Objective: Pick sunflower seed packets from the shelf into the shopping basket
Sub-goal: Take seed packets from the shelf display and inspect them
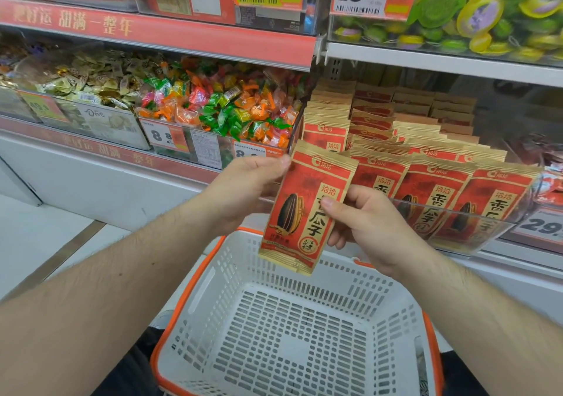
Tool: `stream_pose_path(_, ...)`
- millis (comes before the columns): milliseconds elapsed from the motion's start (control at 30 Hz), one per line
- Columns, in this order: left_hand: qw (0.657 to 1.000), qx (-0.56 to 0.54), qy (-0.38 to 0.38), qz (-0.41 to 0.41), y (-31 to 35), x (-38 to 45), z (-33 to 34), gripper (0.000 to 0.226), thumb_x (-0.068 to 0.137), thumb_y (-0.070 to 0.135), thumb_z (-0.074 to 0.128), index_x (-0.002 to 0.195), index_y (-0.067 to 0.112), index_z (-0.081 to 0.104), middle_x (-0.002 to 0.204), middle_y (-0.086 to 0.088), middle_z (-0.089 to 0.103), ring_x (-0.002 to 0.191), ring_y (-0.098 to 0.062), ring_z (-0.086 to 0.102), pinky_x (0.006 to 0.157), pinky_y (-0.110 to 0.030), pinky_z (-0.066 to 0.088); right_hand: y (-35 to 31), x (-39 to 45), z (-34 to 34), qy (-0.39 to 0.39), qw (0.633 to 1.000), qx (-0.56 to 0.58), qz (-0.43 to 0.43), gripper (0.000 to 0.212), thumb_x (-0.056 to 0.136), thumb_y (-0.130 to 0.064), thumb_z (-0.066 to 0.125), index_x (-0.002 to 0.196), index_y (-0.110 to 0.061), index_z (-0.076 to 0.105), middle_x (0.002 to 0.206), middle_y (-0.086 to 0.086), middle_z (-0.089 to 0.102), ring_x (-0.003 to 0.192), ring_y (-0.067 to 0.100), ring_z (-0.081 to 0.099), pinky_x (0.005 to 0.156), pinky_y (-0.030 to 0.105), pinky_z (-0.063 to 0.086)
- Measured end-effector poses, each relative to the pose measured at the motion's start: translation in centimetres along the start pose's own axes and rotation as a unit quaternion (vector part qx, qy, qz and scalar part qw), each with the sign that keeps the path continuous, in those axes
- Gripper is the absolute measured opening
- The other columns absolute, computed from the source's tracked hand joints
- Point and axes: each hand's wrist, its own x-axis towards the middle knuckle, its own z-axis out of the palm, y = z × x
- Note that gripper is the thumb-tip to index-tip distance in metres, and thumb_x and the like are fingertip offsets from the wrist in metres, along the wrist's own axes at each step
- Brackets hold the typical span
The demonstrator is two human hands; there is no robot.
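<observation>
Presently, our left hand (243, 188) pinches the packet's (304, 209) top corner and our right hand (365, 222) grips its edge; it hangs over the basket (195, 286). We should lower it, then release.

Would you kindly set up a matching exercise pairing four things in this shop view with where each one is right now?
Things:
1. held seed packet
2. shopping basket
3. wrapped candies
4. green and yellow sweets

Places:
A. top shelf, upper right
B. pinched between the left hand and right hand
C. clear bin left of the shelved seed packets
D. below the hands, nothing in it

Pairs: 1-B, 2-D, 3-C, 4-A
</observation>
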Motion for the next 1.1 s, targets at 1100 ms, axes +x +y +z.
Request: stream_pose_path(1100, 0.974, 0.166, 0.065, 0.143, -1.0, 4.6, -0.2, 0.014, 0.096, 0.011, 0.064, 0.095, 0.022, 0.073, 0.071, 0.002, 0.051, 0.056, -0.002, 0.045, 0.057, -0.014, 0.041, -9.1, 7.1, -3.4, 0.171, 0.928, -0.33, -0.037, 0.017, 0.09, -0.031, 0.071, 0.104, -0.024, 0.074, 0.102, -0.005, 0.072, 0.097, 0.019, 0.066, 0.089, 0.037, 0.053)
